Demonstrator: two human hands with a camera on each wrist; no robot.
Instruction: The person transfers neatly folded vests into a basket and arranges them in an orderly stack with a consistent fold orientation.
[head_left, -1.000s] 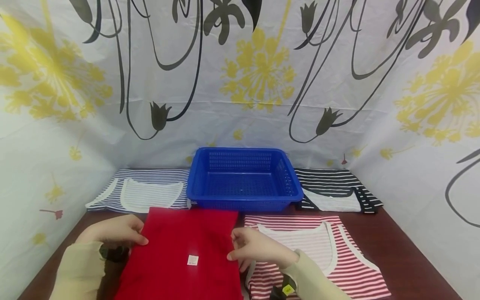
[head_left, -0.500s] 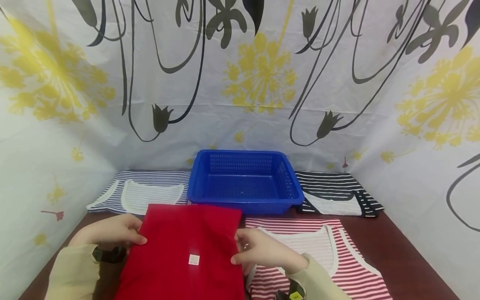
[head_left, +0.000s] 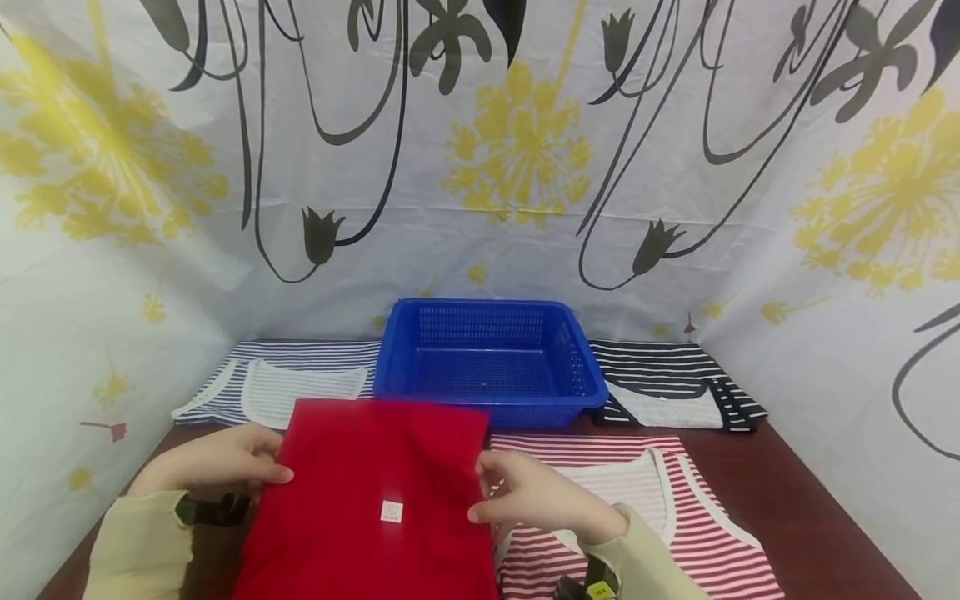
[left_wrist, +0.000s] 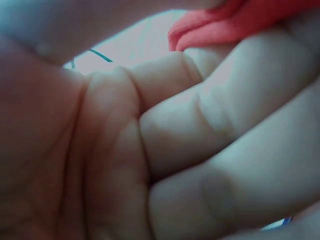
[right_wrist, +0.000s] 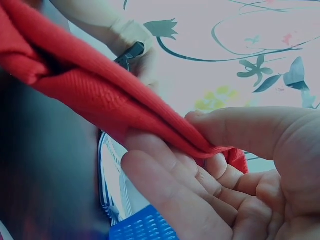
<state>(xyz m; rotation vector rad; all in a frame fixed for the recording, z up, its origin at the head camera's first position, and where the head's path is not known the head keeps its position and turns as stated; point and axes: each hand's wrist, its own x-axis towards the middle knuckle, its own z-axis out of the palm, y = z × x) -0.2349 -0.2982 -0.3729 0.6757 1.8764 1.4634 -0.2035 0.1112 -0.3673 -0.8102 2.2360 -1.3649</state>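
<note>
In the head view a folded red garment with a small white label on its face spans between both hands. My left hand pinches its left side, thumb on the front face and fingers behind. My right hand grips the opposite side in the same way. Layered folds of the red garment show edge-on in the right wrist view, between the thumb and the fingers underneath. Only a corner of the red garment appears in the left wrist view, above the curved fingers.
A blue plastic basket stands at the back middle of the dark brown table. Striped tops lie around it: blue-and-white at back left, black-and-white at back right, red-and-white at front right, partly under the right arm.
The red garment's top edge has risen slightly, and now overlaps the basket's front lower edge. Both hands keep their grip; the right has shifted a little to the right, the left slightly leftward.
</note>
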